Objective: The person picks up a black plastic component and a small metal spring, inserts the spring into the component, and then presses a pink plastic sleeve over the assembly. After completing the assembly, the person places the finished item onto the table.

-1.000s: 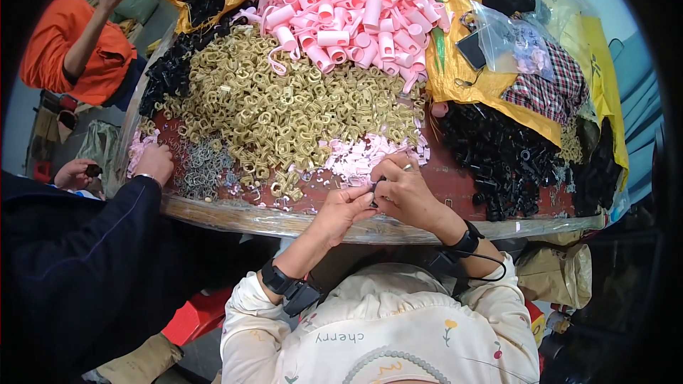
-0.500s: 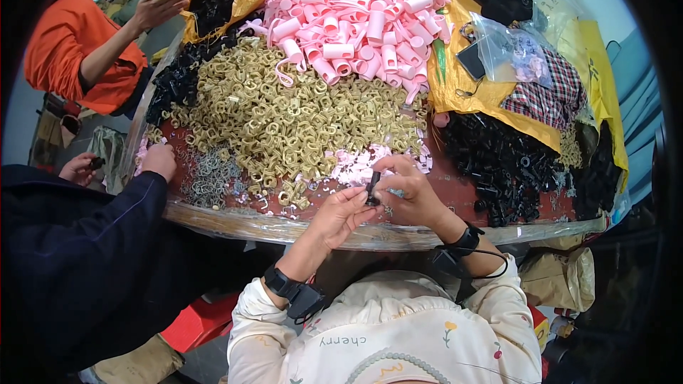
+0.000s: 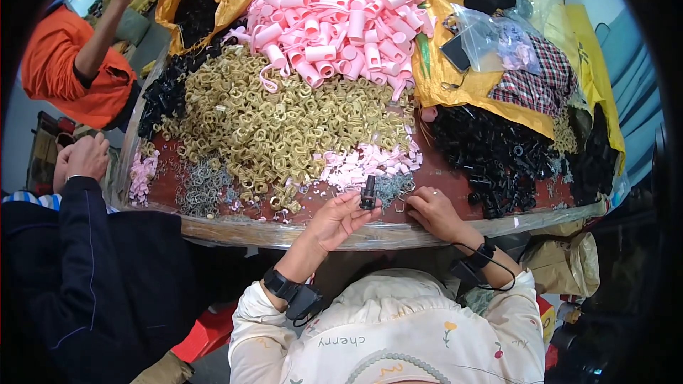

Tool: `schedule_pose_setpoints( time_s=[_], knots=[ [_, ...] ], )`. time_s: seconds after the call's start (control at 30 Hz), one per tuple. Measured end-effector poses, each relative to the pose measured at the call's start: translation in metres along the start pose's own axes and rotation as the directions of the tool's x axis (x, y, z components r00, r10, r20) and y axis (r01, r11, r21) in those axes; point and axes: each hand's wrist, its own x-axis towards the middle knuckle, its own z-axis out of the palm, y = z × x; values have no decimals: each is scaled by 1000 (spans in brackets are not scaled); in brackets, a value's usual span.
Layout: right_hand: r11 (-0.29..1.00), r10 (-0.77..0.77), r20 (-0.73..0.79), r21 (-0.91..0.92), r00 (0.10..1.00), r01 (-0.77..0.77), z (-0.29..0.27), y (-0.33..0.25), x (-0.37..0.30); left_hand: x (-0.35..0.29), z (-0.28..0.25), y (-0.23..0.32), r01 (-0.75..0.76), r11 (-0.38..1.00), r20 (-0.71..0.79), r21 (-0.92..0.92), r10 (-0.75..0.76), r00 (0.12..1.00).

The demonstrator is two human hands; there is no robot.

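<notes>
Between the thumb and fingers of my left hand (image 3: 333, 222) stands a small black plastic tube-shaped fitting (image 3: 368, 193), tilted slightly above the table edge. My right hand (image 3: 437, 215) rests low at the table's front, its fingers bent down and pressed together. Beside those fingertips is a bent wire clip (image 3: 400, 205); whether it is pinched is too small to tell. A small heap of grey wire clips (image 3: 393, 186) lies just beyond, between my hands. Pale pink small pieces (image 3: 370, 162) are spread behind that heap.
Brass-coloured rings (image 3: 263, 121) form a wide pile ahead, with pink plastic tubes (image 3: 356, 25) heaped beyond. Black fittings (image 3: 491, 160) lie at right by a yellow sack (image 3: 455, 89). More wire clips (image 3: 199, 188) lie left. A dark-sleeved person (image 3: 85, 242) and an orange-clad person (image 3: 75, 71) are at left.
My right hand has left the black fitting and dropped right to the table by the wire clips. My left hand keeps the fitting. The dark-sleeved person's hands have drawn together; the orange-clad person's hand rose.
</notes>
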Motion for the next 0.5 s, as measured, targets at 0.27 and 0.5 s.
schedule_pose_setpoints(
  time_s=[0.27, 0.5],
  knots=[
    [997, -68, 7, 48, 998, 68, 10, -3, 3, -4, 2, -1, -3, 1000, -27, -11, 3, 1000],
    [984, -166, 194, -31, 967, 175, 11, 6, 10, 0, 6, -4, -1, 1000, 0, 3, 1, 1000]
  ],
)
